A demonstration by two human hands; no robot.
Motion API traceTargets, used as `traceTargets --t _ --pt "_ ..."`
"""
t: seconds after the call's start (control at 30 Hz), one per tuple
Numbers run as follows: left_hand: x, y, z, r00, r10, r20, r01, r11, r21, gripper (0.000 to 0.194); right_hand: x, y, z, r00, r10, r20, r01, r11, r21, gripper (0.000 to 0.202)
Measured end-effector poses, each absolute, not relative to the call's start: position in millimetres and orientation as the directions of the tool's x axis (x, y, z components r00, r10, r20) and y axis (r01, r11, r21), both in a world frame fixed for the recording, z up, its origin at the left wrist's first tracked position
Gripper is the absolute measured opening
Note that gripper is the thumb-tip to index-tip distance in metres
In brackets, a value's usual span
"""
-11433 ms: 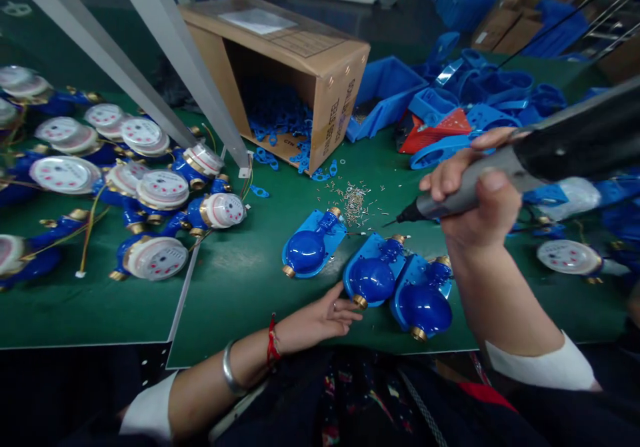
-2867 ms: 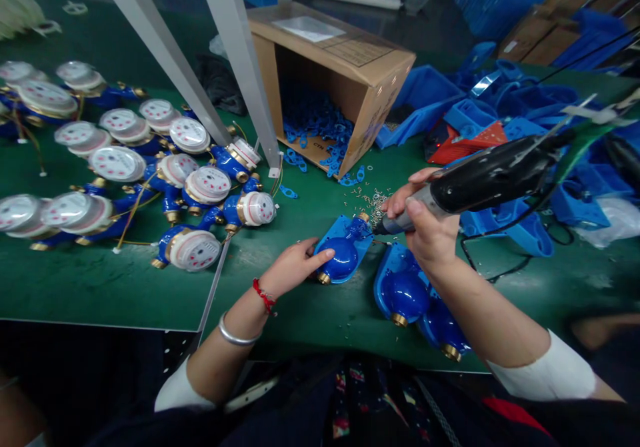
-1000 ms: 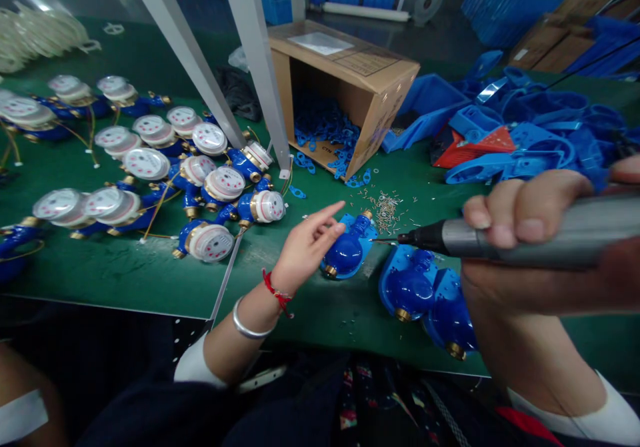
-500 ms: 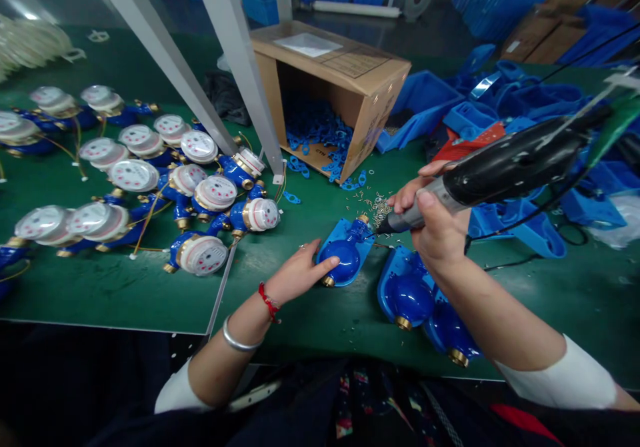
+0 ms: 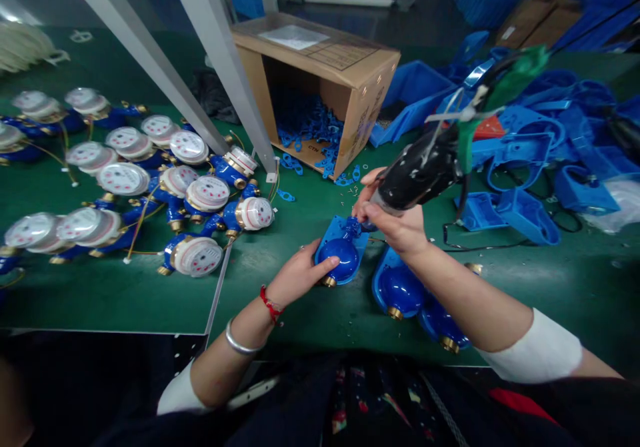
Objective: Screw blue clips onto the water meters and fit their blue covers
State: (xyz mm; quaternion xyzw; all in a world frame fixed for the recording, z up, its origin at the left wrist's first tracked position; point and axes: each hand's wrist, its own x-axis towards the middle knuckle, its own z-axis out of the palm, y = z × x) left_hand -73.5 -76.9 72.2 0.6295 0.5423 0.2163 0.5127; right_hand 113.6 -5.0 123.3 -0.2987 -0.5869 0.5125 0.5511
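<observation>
My left hand [image 5: 303, 272] grips the near left side of a blue meter body [image 5: 339, 260], its thumb on the round dome. That body lies dome up on a light blue plate [image 5: 327, 237], with a brass end towards me. My right hand [image 5: 395, 223] is wrapped round a black and grey power screwdriver [image 5: 417, 170], tilted with its front end low over the far end of the same body. The tool's tip is hidden behind the fingers. Just right of it, two more blue bodies [image 5: 400, 288] sit side by side, partly under my right forearm.
Several meters with white dials [image 5: 207, 193] cover the left side. An open cardboard box [image 5: 370, 110] of small blue tags stands at the back, beside grey posts [image 5: 220, 53]. Blue plastic housings [image 5: 530, 213] are heaped at right; a cable crosses there.
My right hand has moved left with the screwdriver, which now stands more upright over the far end of the body. My left hand keeps its hold. The view has shifted slightly.
</observation>
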Motion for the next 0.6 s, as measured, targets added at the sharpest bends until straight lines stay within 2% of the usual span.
traceTargets --t 0.2,0.33,0.47,0.6 --pt "-68 -85 78 0.291 0.892 -0.346 0.482 0.175 0.858 0.067 133 -4 139 -0.165 0.908 0.384 -0.219 0.346 -0.912 0.030" --pt "-68 -87 78 0.303 0.867 -0.396 0.487 0.216 0.846 0.070 166 6 143 -0.019 0.887 0.461 -0.172 0.452 -0.876 0.029" --pt "-73 -86 77 0.323 0.890 -0.323 0.546 0.104 0.832 0.065 191 19 119 0.047 0.936 0.350 -0.050 0.352 -0.935 0.031" --pt "-80 -82 75 0.234 0.938 -0.256 0.653 0.043 0.756 0.063 195 26 93 0.081 0.952 0.296 -0.028 0.299 -0.954 0.035"
